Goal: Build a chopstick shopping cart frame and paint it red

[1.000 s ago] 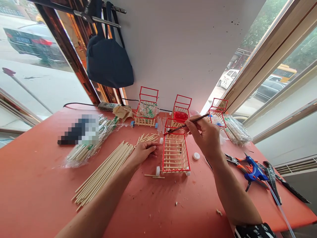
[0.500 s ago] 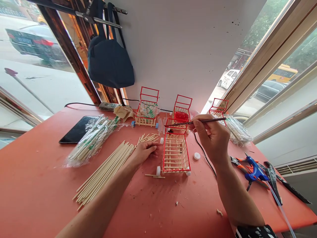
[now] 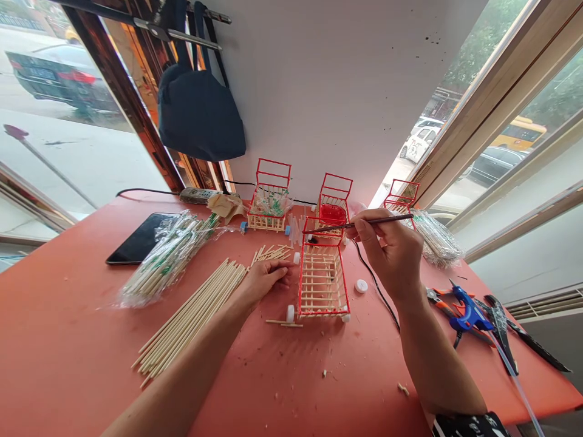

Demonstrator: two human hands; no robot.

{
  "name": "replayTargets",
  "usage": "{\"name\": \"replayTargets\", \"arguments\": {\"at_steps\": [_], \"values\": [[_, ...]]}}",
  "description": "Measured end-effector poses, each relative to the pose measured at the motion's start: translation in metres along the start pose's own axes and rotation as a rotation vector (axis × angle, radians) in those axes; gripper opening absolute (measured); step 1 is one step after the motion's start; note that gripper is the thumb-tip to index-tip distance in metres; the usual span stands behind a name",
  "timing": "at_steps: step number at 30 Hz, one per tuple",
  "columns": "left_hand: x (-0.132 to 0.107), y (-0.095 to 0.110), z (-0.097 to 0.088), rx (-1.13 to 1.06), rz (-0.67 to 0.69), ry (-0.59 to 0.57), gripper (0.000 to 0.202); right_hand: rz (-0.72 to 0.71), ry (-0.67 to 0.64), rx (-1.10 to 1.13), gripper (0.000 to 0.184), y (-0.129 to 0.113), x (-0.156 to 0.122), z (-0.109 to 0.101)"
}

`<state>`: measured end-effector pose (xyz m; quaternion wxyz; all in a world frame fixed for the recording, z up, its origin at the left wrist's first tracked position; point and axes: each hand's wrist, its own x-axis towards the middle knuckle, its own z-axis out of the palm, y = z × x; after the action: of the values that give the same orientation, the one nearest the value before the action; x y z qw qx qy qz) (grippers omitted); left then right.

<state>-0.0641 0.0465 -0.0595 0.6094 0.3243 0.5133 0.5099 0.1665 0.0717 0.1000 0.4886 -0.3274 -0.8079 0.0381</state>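
Observation:
A small cart (image 3: 321,284) made of wooden sticks, with a red-painted rim and handle and white bottle-cap wheels, stands on the table before me. My right hand (image 3: 387,246) is closed round a thin dark paintbrush (image 3: 334,227). The brush's tip lies at the red handle frame of this cart. My left hand (image 3: 268,279) rests by the cart's left side, fingers stretched out and slightly bent, nothing seen in them. Whether its fingertips touch the cart, I cannot tell. A bundle of bare wooden sticks (image 3: 195,318) lies beside my left forearm.
Behind stand a cart with plastic wrappers (image 3: 268,209), one with a red container (image 3: 334,213), and a third cart (image 3: 401,193). Wrapped sticks (image 3: 168,261) overlap a black tablet (image 3: 136,240). At right lie a blue glue gun (image 3: 469,309), pliers (image 3: 439,300) and a white cap (image 3: 361,286).
Both hands, the brush and the cart stay almost in place. The whole view has shifted very slightly.

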Motion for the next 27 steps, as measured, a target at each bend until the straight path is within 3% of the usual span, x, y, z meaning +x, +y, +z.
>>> {"name": "replayTargets", "arguments": {"at_steps": [18,27], "values": [[0.0019,-0.0018,-0.0003,0.008,-0.001,0.017,0.02,0.057,-0.013,0.027,0.022,0.0034,-0.0002,0.0031],[0.0012,-0.0032,-0.0013,0.005,0.009,0.003,0.023,0.098,0.089,0.151,0.016,-0.0006,0.0009,-0.0027]]}}
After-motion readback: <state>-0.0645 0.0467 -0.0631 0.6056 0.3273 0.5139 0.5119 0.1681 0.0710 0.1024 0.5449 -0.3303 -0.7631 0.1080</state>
